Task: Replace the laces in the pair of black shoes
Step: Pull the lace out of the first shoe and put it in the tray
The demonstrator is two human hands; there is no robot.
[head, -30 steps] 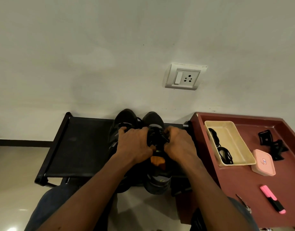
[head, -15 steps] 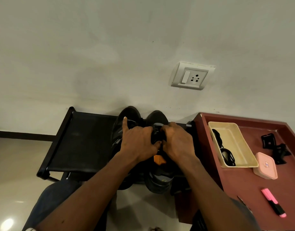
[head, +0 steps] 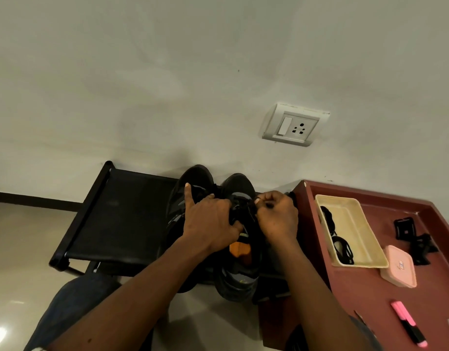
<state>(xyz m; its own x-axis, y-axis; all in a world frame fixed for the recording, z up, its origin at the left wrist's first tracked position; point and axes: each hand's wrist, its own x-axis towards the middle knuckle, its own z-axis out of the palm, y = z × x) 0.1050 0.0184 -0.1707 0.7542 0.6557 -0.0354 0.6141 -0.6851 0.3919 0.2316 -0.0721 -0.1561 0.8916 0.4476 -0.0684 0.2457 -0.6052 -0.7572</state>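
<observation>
Both hands (head: 210, 221) (head: 278, 219) cover right shoe (head: 240, 277); laces hidden, fingers' grip unclear.

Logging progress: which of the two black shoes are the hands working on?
The right shoe, nearer the red table; both hands grip its laces.

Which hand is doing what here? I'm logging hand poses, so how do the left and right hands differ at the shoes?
The left hand lies spread over the shoes, index finger pointing straight out; the right hand is curled, fingertips pinched on something dark, probably a lace. Both sit at the right shoe's lacing.
</observation>
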